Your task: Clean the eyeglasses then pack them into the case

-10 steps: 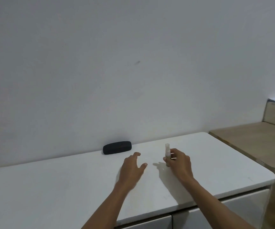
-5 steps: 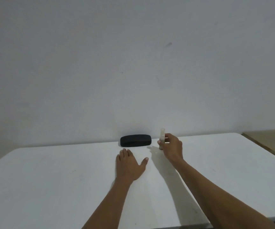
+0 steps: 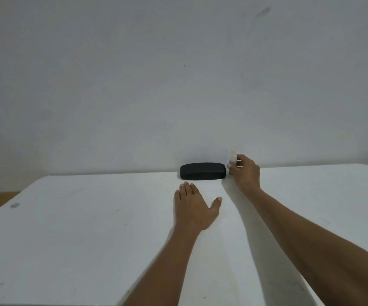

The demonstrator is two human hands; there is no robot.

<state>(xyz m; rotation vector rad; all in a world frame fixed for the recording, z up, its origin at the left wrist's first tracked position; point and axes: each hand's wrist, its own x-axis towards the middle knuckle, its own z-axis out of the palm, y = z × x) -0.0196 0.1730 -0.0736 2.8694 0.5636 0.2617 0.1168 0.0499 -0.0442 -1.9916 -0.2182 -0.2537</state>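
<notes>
The small clear plastic spray bottle (image 3: 233, 159), gripped upright by the right hand (image 3: 245, 173), has been carried back beside the closed black oblong eyeglass case (image 3: 203, 171) at the white table's (image 3: 79, 228) far edge; the left hand (image 3: 193, 206) stays flat, open.

no text, label, brand, number or sign can be read anywhere in view. the black case (image 3: 203, 171) shows a plain dark surface with no visible marking. the small spray bottle (image 3: 233, 159) in the right hand (image 3: 245, 174) is too small and blurred to make out any print on it. the white table (image 3: 90, 228) and the wall (image 3: 134, 74) carry only faint smudges, no lettering.
</notes>
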